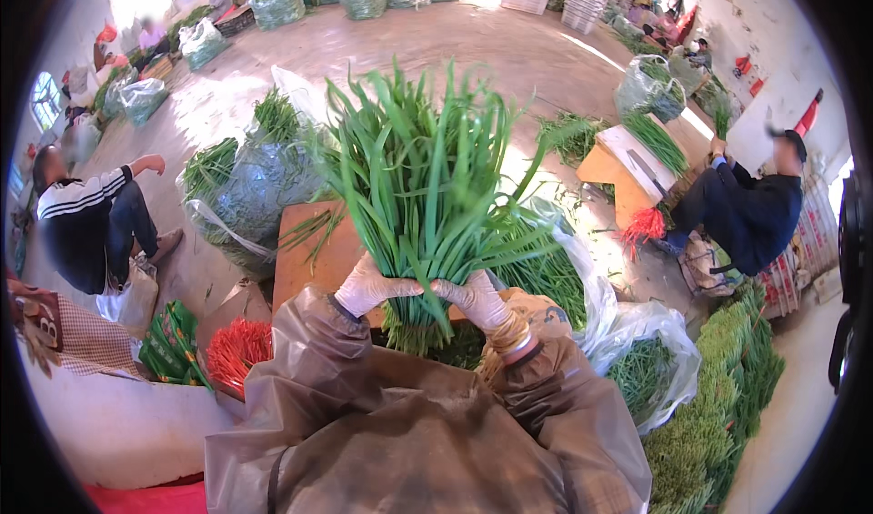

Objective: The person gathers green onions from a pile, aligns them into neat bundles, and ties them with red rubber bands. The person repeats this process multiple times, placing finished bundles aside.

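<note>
A thick bunch of long flat green leaves, like Chinese chives (423,193), stands upright before my chest with its cut ends down. My left hand (375,287) and my right hand (474,299), both in pale gloves, close around its lower part from either side. Their thumbs meet at the front, and the fingers behind are hidden. Below and behind the bunch is a brown board (290,268) with a few loose leaves (310,234) on its left part. Red ties (239,350) lie in a cluster near my left sleeve.
A plastic bag of greens (252,193) stands front left; loose greens (545,268) and an open bag (648,371) are at my right. Stacked bundles (709,405) line the far right. One person (89,220) sits left; another (743,193) sits right by a small bench (627,166) with a knife.
</note>
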Demonstrator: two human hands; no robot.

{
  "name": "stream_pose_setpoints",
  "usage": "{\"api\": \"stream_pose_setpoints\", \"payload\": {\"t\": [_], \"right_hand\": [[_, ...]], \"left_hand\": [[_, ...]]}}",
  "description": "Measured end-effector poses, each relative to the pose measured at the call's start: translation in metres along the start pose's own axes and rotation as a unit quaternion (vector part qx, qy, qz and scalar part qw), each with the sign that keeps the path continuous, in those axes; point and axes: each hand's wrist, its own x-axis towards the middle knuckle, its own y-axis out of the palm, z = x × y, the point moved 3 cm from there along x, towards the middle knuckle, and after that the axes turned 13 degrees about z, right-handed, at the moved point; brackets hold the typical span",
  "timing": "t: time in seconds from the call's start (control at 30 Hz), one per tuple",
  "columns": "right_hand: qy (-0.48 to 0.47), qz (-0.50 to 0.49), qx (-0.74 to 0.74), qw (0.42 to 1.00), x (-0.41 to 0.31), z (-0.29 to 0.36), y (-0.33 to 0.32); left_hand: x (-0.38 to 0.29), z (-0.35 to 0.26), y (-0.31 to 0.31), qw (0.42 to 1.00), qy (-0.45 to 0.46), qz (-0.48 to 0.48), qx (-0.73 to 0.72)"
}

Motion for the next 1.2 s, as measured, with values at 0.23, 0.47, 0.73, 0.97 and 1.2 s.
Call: {"api": "stream_pose_setpoints", "payload": {"t": [0.23,0.47,0.73,0.97,1.2], "right_hand": [[-0.014,-0.273,0.053,0.960,-0.017,0.115,-0.042],[-0.085,-0.494,-0.041,0.864,-0.182,0.174,-0.184],[0.148,-0.199,-0.232,0.941,-0.204,0.093,-0.018],[0.092,-0.142,-0.188,0.968,-0.190,0.068,-0.044],[0.128,-0.119,-0.229,0.958,-0.228,0.085,-0.012]], "left_hand": [[-0.027,0.031,0.056,0.954,-0.009,-0.074,-0.291],[-0.010,0.013,0.062,0.957,-0.020,-0.090,-0.275],[0.025,-0.011,0.116,0.972,-0.012,-0.106,-0.211],[0.019,-0.015,0.155,0.967,-0.010,-0.063,-0.246],[0.032,-0.004,0.184,0.971,-0.091,-0.076,-0.209]]}}
